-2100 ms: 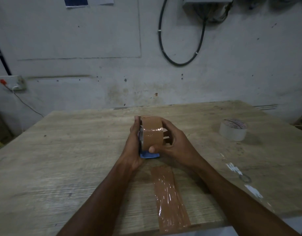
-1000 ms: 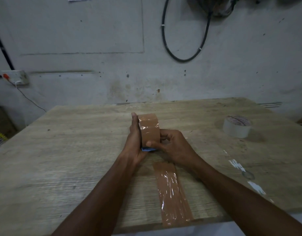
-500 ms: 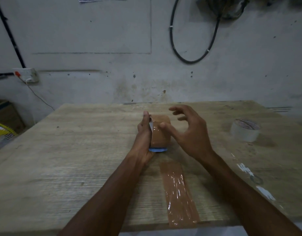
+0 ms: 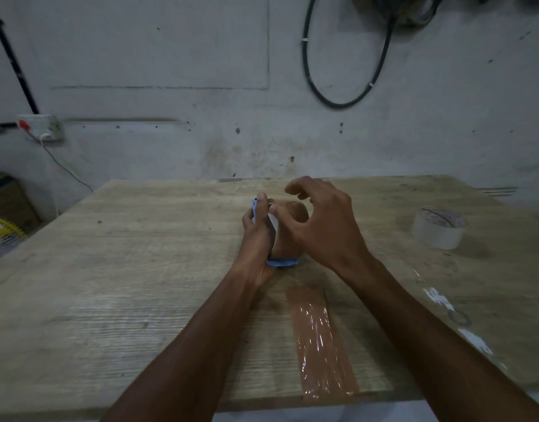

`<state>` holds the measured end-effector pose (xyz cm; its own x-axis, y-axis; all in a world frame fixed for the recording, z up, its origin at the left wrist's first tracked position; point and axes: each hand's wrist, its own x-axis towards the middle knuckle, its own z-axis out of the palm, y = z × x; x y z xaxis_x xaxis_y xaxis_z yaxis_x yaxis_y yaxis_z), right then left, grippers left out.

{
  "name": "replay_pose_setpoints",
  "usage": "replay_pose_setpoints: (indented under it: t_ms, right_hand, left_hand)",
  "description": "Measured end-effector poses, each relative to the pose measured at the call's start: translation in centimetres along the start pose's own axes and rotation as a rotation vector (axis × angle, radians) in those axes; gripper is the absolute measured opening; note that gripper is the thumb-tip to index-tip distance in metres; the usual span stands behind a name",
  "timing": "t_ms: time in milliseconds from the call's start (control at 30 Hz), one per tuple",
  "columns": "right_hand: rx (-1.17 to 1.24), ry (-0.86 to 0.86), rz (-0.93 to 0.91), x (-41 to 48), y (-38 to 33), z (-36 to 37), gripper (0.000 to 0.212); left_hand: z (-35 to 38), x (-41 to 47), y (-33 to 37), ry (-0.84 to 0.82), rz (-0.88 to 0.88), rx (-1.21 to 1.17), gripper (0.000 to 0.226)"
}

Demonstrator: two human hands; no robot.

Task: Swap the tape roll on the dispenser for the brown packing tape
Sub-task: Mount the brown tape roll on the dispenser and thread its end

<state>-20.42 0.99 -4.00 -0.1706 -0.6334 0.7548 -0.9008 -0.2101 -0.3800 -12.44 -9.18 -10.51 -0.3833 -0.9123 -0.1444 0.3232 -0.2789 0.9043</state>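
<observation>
The blue tape dispenser (image 4: 282, 262) stands upright at the middle of the wooden table (image 4: 110, 284), with the brown packing tape roll (image 4: 297, 213) mounted in it. My left hand (image 4: 257, 236) grips the dispenser from its left side, thumb up along the frame. My right hand (image 4: 320, 226) hovers over the roll's right side, fingers spread and curled, its thumb touching the dispenser's pale plate; it holds nothing. Much of the dispenser is hidden behind both hands. A clear tape roll (image 4: 438, 228) lies flat at the right of the table.
A strip of brown tape (image 4: 321, 339) is stuck on the table, running to the near edge. White tape scraps (image 4: 444, 303) lie at the right. The wall stands close behind the table, with a black cable loop (image 4: 344, 99) hanging on it.
My right hand let go of the brown roll and rose above it with fingers spread. My left hand kept its grip on the dispenser.
</observation>
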Motion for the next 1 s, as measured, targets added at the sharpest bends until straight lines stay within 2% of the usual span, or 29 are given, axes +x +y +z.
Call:
replay_pose_setpoints:
  t_ms: [233,433,500,600,700,833,1000]
  right_hand:
    - [-0.033,0.041,-0.032,0.2,-0.1,-0.3,0.019]
    - [-0.037,0.096,-0.013,0.3,1.0,-0.7,0.010]
    - [0.009,0.080,-0.025,0.2,1.0,-1.1,0.013]
    - [0.014,-0.015,-0.075,-0.3,0.5,-1.3,0.029]
    - [-0.004,-0.028,-0.065,-0.6,0.2,-1.0,0.032]
    - [-0.002,-0.039,-0.036,-0.5,0.4,-0.8,0.029]
    - [0.023,0.000,-0.036,-0.3,0.4,-0.7,0.014]
  left_hand:
    - [0.0,-0.1,0.0,0.016,0.002,-0.013,0.095]
    - [0.1,-0.5,0.1,-0.002,0.007,-0.053,0.075]
    - [0.0,-0.6,0.2,-0.023,-0.006,-0.062,0.073]
    - [0.1,-0.5,0.2,-0.001,-0.007,-0.050,0.078]
    - [0.3,-0.7,0.4,0.033,-0.011,-0.050,0.073]
    - [0.3,-0.8,0.4,0.038,-0.009,-0.034,0.082]
    - [0.3,-1.1,0.3,0.007,-0.002,-0.050,0.111]
